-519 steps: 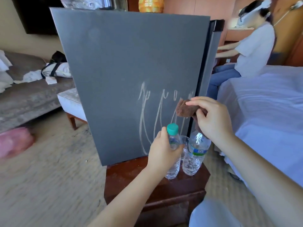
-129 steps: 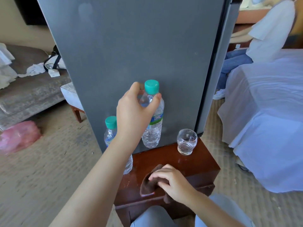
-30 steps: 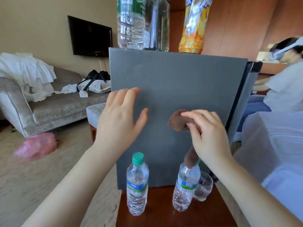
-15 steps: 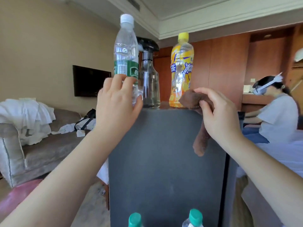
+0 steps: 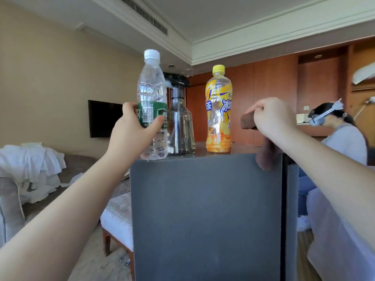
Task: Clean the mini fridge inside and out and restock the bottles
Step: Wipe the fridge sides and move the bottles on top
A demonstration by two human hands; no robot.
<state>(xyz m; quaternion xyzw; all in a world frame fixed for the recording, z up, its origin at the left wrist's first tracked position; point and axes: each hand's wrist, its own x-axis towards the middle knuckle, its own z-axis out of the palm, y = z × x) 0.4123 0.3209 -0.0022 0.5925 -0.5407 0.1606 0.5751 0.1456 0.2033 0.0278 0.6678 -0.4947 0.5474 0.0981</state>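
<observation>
Where the grey fridge (image 5: 203, 209) ends at its top front edge, room is tight on the left. Our left hand (image 5: 132, 134) curls round the green label of the clear water bottle (image 5: 151, 82), whose base sits right at the fridge's front left corner; we cannot tell if it rests there or is just lifted. Touching or just beside it, further back, stands a spray bottle (image 5: 179, 122), then a yellow tea bottle (image 5: 219, 110) near the middle. Bare top lies between that and the right corner, where our right hand (image 5: 272, 118) pinches a brown cloth (image 5: 246, 121) that droops over the front edge. A stool (image 5: 115, 216) stands left of the fridge, a bed (image 5: 334, 230) and a seated person (image 5: 345, 142) to its right.
</observation>
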